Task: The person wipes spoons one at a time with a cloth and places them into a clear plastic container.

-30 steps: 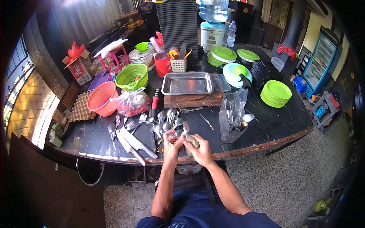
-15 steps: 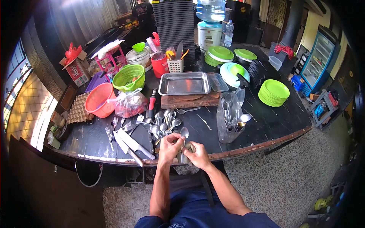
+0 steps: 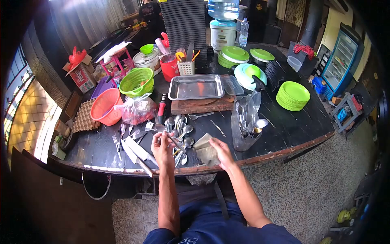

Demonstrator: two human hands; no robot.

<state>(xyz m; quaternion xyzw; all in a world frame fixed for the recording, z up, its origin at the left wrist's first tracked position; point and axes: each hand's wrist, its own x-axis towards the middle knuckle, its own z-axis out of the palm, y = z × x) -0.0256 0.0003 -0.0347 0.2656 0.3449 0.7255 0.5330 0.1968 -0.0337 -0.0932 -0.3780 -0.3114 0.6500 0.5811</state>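
My left hand [image 3: 163, 151] pinches a metal spoon [image 3: 176, 142] above the table's front edge. Its bowl tips up to the left and its handle slants down to the right. In my right hand [image 3: 222, 153] hangs a greyish-beige cloth [image 3: 206, 151], apart from the spoon. Loose spoons [image 3: 187, 129] lie in a pile just beyond my left hand, partly hidden by it. To the left are several forks [image 3: 116, 142] and two large knives [image 3: 132, 153]. A clear plastic container [image 3: 243, 142] with upright spoons stands right of the cloth.
A steel tray [image 3: 196, 97] rests on a wooden board [image 3: 195, 107] at mid-table. Green plates [image 3: 293, 96] are stacked at right. An orange basket [image 3: 106, 109], a green basket [image 3: 137, 82] and an egg carton [image 3: 86, 115] stand at left. A person [image 3: 150, 12] is in the background.
My hands have moved apart. The left carries the spoon left and away from the cloth, towards the pile; the right has shifted right with the cloth, which now hangs more open.
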